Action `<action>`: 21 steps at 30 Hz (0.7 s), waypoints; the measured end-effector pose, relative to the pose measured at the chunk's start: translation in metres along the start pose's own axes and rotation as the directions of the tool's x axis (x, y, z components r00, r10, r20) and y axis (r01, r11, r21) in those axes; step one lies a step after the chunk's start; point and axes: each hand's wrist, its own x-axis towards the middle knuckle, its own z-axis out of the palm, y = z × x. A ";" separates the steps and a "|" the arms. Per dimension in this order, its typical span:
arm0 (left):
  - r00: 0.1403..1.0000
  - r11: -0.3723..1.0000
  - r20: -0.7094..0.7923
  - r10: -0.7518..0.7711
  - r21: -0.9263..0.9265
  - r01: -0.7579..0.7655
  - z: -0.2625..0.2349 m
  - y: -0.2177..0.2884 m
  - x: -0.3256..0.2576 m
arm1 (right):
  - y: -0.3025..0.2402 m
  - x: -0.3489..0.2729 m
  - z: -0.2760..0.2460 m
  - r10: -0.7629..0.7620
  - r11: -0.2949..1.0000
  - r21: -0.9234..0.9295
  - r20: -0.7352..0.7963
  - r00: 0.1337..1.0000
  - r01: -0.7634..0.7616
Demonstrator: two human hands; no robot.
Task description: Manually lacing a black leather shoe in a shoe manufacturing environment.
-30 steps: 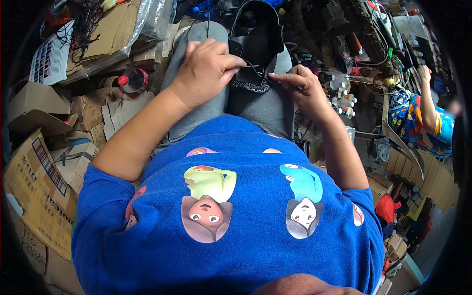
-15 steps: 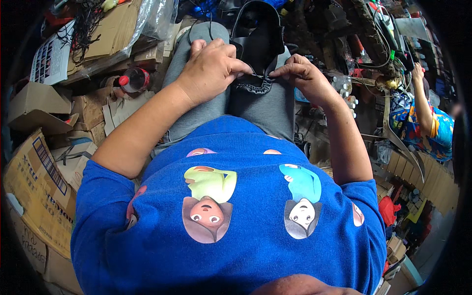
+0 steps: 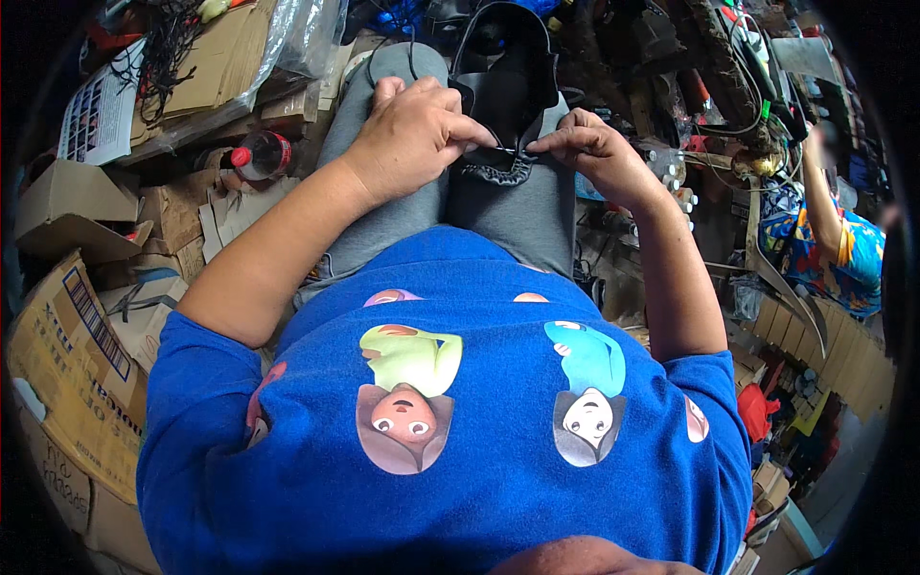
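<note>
A black leather piece that looks like a shoe upper (image 3: 508, 105) lies across my thighs, its gathered edge (image 3: 498, 172) toward me. My left hand (image 3: 417, 134) is at its left side, thumb and index finger pinched close to that edge. From the opposite side my right hand (image 3: 599, 153) pinches at the edge with thumb and index finger. A thin pale line, perhaps a thread or needle, shows between the two sets of fingertips. What each pinch holds is too small to make out for certain. A dark cord (image 3: 412, 57) runs over my left knee.
At my left are cardboard boxes (image 3: 81, 355), a red-capped bottle (image 3: 261, 156) and stacked cardboard sheets (image 3: 206, 72). Small bottles (image 3: 671, 172) and cluttered tools stand to my right. Another person in a colourful shirt (image 3: 843, 249) is at the far right, one arm raised.
My hands stay pinched at the gathered edge, with only a very slight shift. The other person's raised arm has moved a little.
</note>
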 end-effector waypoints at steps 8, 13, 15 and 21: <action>1.000 1.000 0.005 0.008 0.017 -0.009 0.003 0.002 0.002 | -0.006 -0.001 -0.001 0.072 0.994 0.080 0.050 0.996 -0.076; 1.000 1.000 0.027 -0.007 0.025 0.006 0.003 0.004 0.004 | -0.003 0.000 -0.001 0.046 0.998 0.038 0.035 0.998 -0.047; 0.999 1.000 0.044 0.003 0.021 -0.004 0.003 0.004 0.006 | 0.000 0.001 -0.002 0.034 0.998 0.052 0.045 0.998 -0.036; 0.992 0.995 0.089 0.092 -0.039 -0.089 0.012 -0.006 0.025 | -0.005 0.008 -0.003 0.036 0.997 0.060 0.079 0.996 -0.041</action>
